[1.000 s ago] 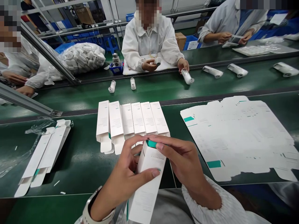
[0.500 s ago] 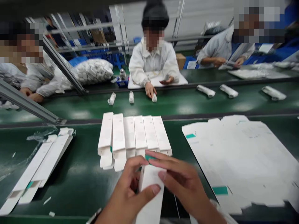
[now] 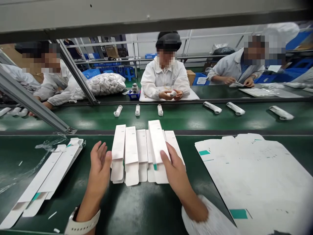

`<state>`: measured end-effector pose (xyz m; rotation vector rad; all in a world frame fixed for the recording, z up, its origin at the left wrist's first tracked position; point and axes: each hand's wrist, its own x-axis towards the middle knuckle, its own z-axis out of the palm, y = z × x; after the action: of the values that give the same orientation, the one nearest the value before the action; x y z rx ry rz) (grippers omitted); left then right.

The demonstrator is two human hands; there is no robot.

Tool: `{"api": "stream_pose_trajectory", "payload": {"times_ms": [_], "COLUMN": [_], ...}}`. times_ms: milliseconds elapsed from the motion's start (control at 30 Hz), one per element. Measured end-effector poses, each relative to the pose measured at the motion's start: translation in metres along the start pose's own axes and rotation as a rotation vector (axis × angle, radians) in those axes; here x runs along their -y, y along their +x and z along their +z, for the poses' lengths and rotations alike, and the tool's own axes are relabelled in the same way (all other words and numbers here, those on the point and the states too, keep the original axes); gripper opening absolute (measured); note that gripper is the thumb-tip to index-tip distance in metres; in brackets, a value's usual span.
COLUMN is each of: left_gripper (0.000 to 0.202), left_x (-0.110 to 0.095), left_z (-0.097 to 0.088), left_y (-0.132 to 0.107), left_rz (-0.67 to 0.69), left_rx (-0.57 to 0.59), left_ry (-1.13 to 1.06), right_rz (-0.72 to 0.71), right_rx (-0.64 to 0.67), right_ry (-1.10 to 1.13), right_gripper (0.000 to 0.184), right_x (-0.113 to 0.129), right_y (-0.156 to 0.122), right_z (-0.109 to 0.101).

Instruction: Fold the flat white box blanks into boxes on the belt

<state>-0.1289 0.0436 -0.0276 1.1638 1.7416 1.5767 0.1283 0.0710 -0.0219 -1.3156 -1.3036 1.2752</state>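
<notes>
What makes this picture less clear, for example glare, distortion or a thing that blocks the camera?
In the head view, pale glare lies on the green conveyor belt, the wide lens bends the scene toward the edges, and a grey beam blocks the top, while the white cartons look sharp.

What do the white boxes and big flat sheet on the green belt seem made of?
The white boxes look like coated paperboard: smooth, with crisp folds and tuck flaps. The flat sheet seems the same card, unfolded, with die-cut edges and teal print. The belt's sheen suggests rubber or PVC; I can't tell which.
</notes>
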Motion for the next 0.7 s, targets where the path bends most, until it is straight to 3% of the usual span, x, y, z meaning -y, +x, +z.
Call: {"api": "stream_pose_trajectory", "payload": {"times_ms": [100, 167, 233, 333, 400, 467, 600, 700], "left_gripper": [0.082, 0.081, 0.081, 0.068, 0.054, 0.048, 0.069, 0.072], "left_x": [0.015, 0.018, 0.017, 0.012, 0.004, -0.005, -0.023, -0.026], "left_z": [0.004, 0.004, 0.0, -0.009, -0.009, -0.003, 0.019, 0.027], "left_y": [-0.007, -0.011, -0.012, -0.015, -0.022, -0.031, -0.046, -0.052], "left_rz": [-0.015, -0.014, 0.014, 0.131, 0.245, 0.415, 0.737, 0.751], "left_rx": [0.086, 0.096, 0.074, -0.009, -0.096, -0.144, 0.025, 0.113], "left_ry": [0.009, 0.009, 0.005, -0.006, -0.022, -0.053, -0.118, -0.119], "right_rz": [-0.004, -0.015, -0.066, -0.109, -0.006, 0.115, 0.215, 0.255], "right_rx": [0.096, 0.142, 0.101, -0.209, -0.445, -0.537, -0.536, -0.555], "right_ry": [-0.068, -0.111, -0.234, -0.623, -0.933, -1.121, -1.182, -1.169], "right_gripper": [0.094, 0.093, 0.086, 0.083, 0.097, 0.108, 0.103, 0.106], "right_x": [0.001, 0.0, -0.003, -0.02, -0.037, -0.053, -0.065, -0.063], "right_y": [0.018, 0.017, 0.01, 0.0, -0.005, -0.01, -0.011, -0.003], "right_z": [0.02, 0.017, -0.007, -0.071, -0.115, -0.145, -0.168, -0.179]}}
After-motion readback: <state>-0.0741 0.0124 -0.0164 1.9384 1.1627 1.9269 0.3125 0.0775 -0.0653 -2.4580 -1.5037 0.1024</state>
